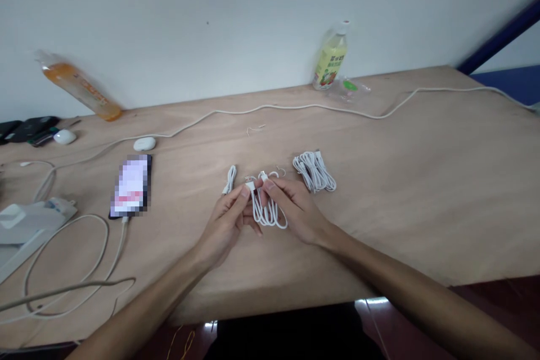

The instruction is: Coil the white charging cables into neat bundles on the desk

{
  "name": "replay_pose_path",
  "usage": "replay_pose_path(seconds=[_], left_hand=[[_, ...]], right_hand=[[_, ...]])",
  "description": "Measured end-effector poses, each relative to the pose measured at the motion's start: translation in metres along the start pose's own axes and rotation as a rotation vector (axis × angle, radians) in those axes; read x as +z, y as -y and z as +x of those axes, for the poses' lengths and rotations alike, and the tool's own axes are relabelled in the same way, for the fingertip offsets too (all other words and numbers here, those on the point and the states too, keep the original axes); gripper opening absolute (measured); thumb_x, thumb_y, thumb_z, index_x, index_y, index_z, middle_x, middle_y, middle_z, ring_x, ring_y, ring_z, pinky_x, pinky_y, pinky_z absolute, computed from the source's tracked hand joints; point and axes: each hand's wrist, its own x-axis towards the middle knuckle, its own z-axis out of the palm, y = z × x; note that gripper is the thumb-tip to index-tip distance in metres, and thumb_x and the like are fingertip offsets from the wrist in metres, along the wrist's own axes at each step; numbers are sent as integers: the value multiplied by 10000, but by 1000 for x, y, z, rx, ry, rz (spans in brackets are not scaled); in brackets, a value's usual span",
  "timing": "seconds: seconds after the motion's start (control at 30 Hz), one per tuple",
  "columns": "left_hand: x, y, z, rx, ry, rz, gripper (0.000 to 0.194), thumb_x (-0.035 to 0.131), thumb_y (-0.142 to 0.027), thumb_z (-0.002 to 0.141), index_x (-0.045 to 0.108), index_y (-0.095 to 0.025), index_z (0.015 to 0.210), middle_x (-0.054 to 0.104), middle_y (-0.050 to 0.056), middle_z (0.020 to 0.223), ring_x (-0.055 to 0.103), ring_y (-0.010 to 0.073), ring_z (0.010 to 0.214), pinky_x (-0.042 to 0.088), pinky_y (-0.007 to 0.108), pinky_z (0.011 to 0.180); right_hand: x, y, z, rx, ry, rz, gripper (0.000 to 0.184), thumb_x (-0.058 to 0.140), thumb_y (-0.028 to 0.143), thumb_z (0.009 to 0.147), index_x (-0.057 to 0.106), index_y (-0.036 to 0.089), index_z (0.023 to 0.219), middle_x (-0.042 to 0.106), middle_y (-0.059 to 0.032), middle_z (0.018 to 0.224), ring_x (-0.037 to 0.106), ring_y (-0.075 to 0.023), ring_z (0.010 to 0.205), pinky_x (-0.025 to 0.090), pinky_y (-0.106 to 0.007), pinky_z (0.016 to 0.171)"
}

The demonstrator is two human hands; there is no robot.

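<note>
A white USB cable (265,215) hangs in loose loops between my two hands, above the wooden table. My left hand (230,214) is closed, pinching one white connector of the cable between thumb and finger. The other connector sits between the thumb and fingers of my right hand (295,208), close to the first. Just beyond my left hand lies a small bundled white cable (230,179). To the right of my right hand rests a pile of coiled white cables (314,171). Behind my fingers are thin white bits that I cannot make out fully.
On the left lie a phone (130,185) with a cable plugged in, a white earbud case (144,143) and a white power strip (25,230). An orange drink bottle (82,90) and a yellow-labelled bottle (331,59) lean at the wall. A long cable (270,106) crosses the table (422,197).
</note>
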Motion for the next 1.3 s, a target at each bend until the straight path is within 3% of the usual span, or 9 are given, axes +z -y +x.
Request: replay_pose_path(seconds=[1.3], left_hand=[[1, -1, 0, 5, -30, -7, 459, 871, -550, 905, 831, -162, 1147, 696, 23, 821, 687, 149, 674, 601, 219, 519]], right_hand=[[-1, -2, 1, 6, 18, 6, 494, 497, 579, 1103, 618, 229, 776, 597, 19, 709, 542, -135, 614, 438, -289, 605]])
